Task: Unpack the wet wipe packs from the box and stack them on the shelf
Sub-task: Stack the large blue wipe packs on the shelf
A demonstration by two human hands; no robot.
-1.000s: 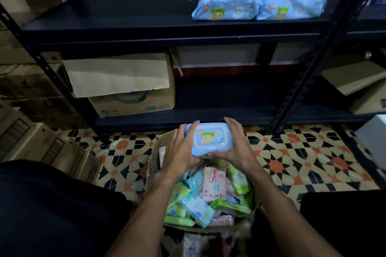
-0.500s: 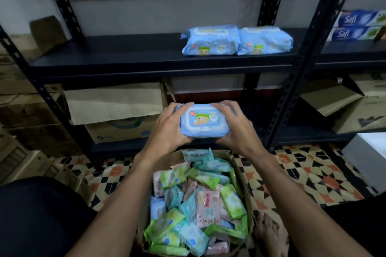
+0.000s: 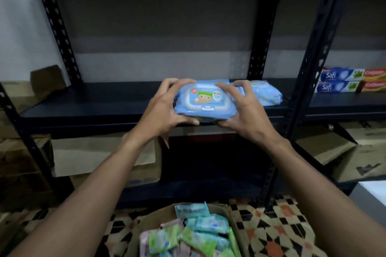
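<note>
Left grip: my left grip [image 3: 165, 108] is clamped on the left end of the pack [image 3: 205, 100], fingers curled over its far edge and thumb beneath.
Right grip: my right grip [image 3: 244, 110] is clamped on the right end the same way.
Pack: blue, with a lid and a cartoon face turned up toward me. I hold it about level between both grips at the front edge of the shelf [image 3: 94, 106]. I cannot tell whether it touches the board.
Shelf packs: two blue shelf packs [image 3: 266, 94] lie side by side just behind the held one. The left one is mostly hidden by it, and the right one shows past my right fingers.
Box: an open cardboard box [image 3: 150, 222] sits low between my forearms, filled with small packs [image 3: 188, 236] in green, blue and pink.
Toothpaste cartons: the toothpaste cartons [image 3: 338, 81] are stacked in the next bay to the right.
Brown cartons: brown cartons [image 3: 100, 158] stand on the lower shelf.
Floor: the floor [image 3: 271, 225] has patterned tiles.
</note>
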